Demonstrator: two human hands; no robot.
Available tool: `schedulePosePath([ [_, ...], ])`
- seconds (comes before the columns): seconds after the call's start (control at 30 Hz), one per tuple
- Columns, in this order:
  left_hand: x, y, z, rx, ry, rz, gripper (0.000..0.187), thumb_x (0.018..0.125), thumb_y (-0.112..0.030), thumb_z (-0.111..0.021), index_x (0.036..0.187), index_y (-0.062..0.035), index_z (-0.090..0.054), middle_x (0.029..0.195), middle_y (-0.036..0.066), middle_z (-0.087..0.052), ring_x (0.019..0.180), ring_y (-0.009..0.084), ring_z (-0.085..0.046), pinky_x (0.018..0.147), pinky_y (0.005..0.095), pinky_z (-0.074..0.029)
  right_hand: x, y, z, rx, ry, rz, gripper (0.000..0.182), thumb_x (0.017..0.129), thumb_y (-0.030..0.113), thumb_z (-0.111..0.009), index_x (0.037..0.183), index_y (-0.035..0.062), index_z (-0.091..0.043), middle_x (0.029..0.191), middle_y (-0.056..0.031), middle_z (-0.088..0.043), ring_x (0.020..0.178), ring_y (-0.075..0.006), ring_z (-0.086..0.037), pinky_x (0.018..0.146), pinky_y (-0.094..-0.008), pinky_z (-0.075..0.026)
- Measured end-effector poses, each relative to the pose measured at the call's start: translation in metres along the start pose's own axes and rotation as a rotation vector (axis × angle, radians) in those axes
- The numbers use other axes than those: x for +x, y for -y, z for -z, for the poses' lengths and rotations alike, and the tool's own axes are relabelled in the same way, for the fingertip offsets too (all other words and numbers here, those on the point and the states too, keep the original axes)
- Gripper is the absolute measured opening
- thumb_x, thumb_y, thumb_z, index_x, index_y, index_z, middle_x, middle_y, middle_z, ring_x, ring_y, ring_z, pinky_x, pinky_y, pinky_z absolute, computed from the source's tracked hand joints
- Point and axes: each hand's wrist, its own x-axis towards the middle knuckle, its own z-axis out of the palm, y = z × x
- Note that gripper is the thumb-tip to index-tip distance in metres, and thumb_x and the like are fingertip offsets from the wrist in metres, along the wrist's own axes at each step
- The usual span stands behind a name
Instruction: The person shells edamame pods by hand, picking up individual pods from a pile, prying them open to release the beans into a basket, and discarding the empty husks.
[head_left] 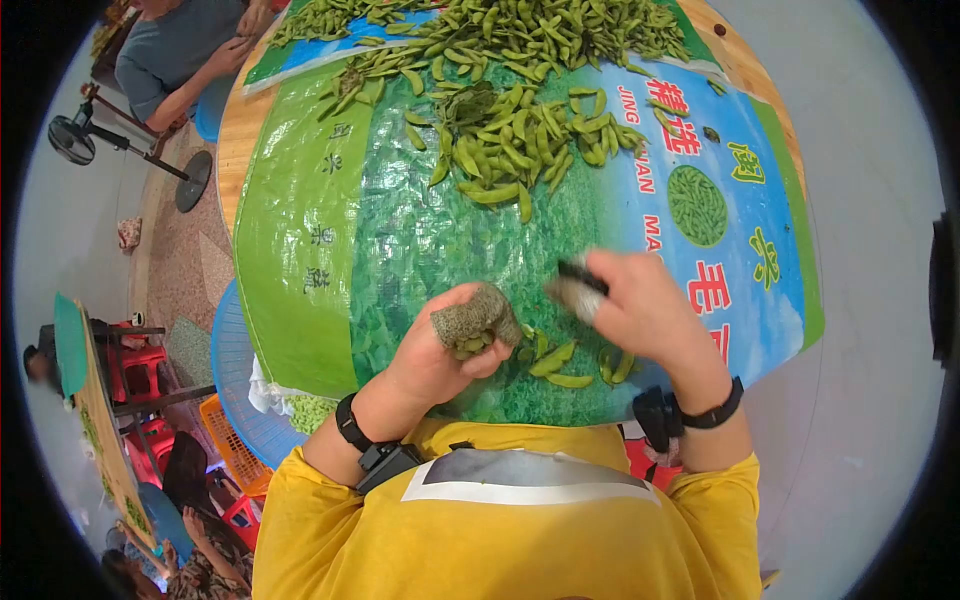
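Note:
My left hand (pixel 462 332), with a grey-brown knitted cover over its fingers, is curled closed around green soybean pods (pixel 468 347); only part of them shows. My right hand (pixel 635 298) is raised just to the right, its fingers bent together. White wrapping and a black piece (pixel 583 275) show at its fingertips; whether it pinches anything is blurred. Below and between the hands, several loose pods (pixel 555 360) lie on the printed plastic sheet (pixel 420 240). A larger heap of pods (pixel 510 140) sits beyond both hands.
More pods (pixel 540 30) are piled at the table's far end. A blue basket (pixel 230 360) with shelled beans (pixel 325 412) stands at the left, near an orange crate (pixel 228 440). A fan (pixel 72 140) and other people (pixel 180 60) are farther left.

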Motion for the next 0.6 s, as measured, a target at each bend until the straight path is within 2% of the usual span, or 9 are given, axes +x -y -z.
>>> schedulePosePath([
  [0.03, 0.0, 0.0, -0.001, 0.017, -0.049, -0.02, 0.027, 0.09, -0.028, -0.049, 0.084, -0.0019, -0.051, 0.063, 0.008, -0.049, 0.042, 0.0102, -0.034, 0.04, 0.023, -0.026, 0.012, 0.003, -0.003, -0.211, -0.216, 0.034, 0.024, 0.079, 0.022, -0.063, 0.074, 0.0003, -0.055, 0.068, -0.0184, -0.06, 0.064, -0.0375, -0.058, 0.058, -0.0414, -0.046],
  [0.17, 0.0, -0.002, 0.0, 0.074, -0.053, 0.014, 0.018, 0.089, -0.021, -0.051, 0.095, -0.005, -0.055, 0.07, 0.004, -0.054, 0.046, 0.0063, -0.036, 0.041, 0.0189, -0.024, 0.07, -0.013, -0.027, -0.187, -0.468, 0.108, 0.024, 0.075, 0.02, -0.065, 0.076, -0.0009, -0.053, 0.077, -0.0198, -0.061, 0.074, -0.0406, -0.058, 0.062, -0.0434, -0.046],
  [0.23, 0.0, -0.007, -0.005, 0.161, -0.13, 0.066, 0.019, 0.091, -0.021, -0.05, 0.096, -0.0045, -0.057, 0.071, 0.003, -0.055, 0.047, 0.0057, -0.035, 0.041, 0.0182, -0.023, 0.087, -0.02, -0.037, -0.244, -0.534, 0.117, 0.028, 0.074, 0.02, -0.069, 0.085, -0.0014, -0.054, 0.072, -0.0146, -0.058, 0.064, -0.0303, -0.054, 0.058, -0.0362, -0.044],
  [0.27, 0.0, -0.009, -0.005, 0.167, -0.132, 0.066, 0.019, 0.091, -0.021, -0.05, 0.096, -0.0045, -0.057, 0.071, 0.003, -0.055, 0.047, 0.0057, -0.035, 0.041, 0.0182, -0.023, 0.085, -0.023, -0.037, -0.24, -0.537, 0.119, 0.028, 0.074, 0.02, -0.069, 0.085, -0.0014, -0.054, 0.072, -0.0146, -0.058, 0.064, -0.0303, -0.054, 0.058, -0.0362, -0.044],
  [0.37, 0.002, -0.008, -0.005, 0.334, -0.214, 0.06, 0.019, 0.091, -0.02, -0.051, 0.097, -0.003, -0.059, 0.075, 0.001, -0.056, 0.056, 0.0057, -0.043, 0.048, 0.0183, -0.033, 0.059, -0.008, -0.023, 0.061, -0.41, 0.048, 0.021, 0.075, 0.017, -0.065, 0.083, -0.0001, -0.057, 0.067, -0.0143, -0.058, 0.061, -0.0306, -0.058, 0.054, -0.0374, -0.045],
  [0.43, 0.009, -0.005, -0.013, 0.646, -0.239, -0.024, 0.016, 0.089, -0.014, -0.054, 0.098, -0.0017, -0.058, 0.08, -0.001, -0.056, 0.072, 0.0057, -0.049, 0.062, 0.0199, -0.041, 0.039, 0.005, -0.011, 0.682, -0.039, -0.351, 0.018, 0.079, 0.019, -0.064, 0.086, 0.0035, -0.059, 0.058, -0.004, -0.054, 0.047, -0.0142, -0.052, 0.044, -0.0273, -0.04],
  [0.47, 0.01, -0.003, -0.014, 0.644, -0.235, -0.021, 0.016, 0.089, -0.014, -0.054, 0.098, -0.0017, -0.058, 0.08, -0.001, -0.056, 0.072, 0.0057, -0.049, 0.062, 0.0199, -0.041, 0.028, 0.008, -0.011, 0.786, 0.022, -0.315, 0.018, 0.081, 0.023, -0.063, 0.086, 0.0059, -0.06, 0.056, 0.0024, -0.049, 0.043, -0.0044, -0.044, 0.04, -0.0204, -0.033],
  [0.53, 0.013, 0.0, -0.014, 0.656, -0.083, -0.039, 0.013, 0.087, -0.01, -0.055, 0.097, -0.0017, -0.058, 0.084, -0.002, -0.057, 0.081, 0.0058, -0.05, 0.072, 0.022, -0.042, 0.016, 0.003, -0.019, 0.795, 0.029, -0.291, 0.017, 0.082, 0.021, -0.062, 0.086, 0.0054, -0.059, 0.056, 0.0018, -0.05, 0.044, -0.0052, -0.044, 0.04, -0.021, -0.034],
  [0.6, 0.012, 0.005, -0.01, 0.63, -0.054, -0.037, 0.013, 0.087, -0.01, -0.055, 0.096, -0.0018, -0.058, 0.084, -0.002, -0.057, 0.08, 0.0055, -0.049, 0.071, 0.0219, -0.042, 0.007, 0.004, -0.02, 0.81, 0.052, -0.247, 0.011, 0.085, 0.014, -0.057, 0.087, 0.0041, -0.058, 0.057, 0.0, -0.05, 0.045, -0.006, -0.045, 0.041, -0.0218, -0.034],
])
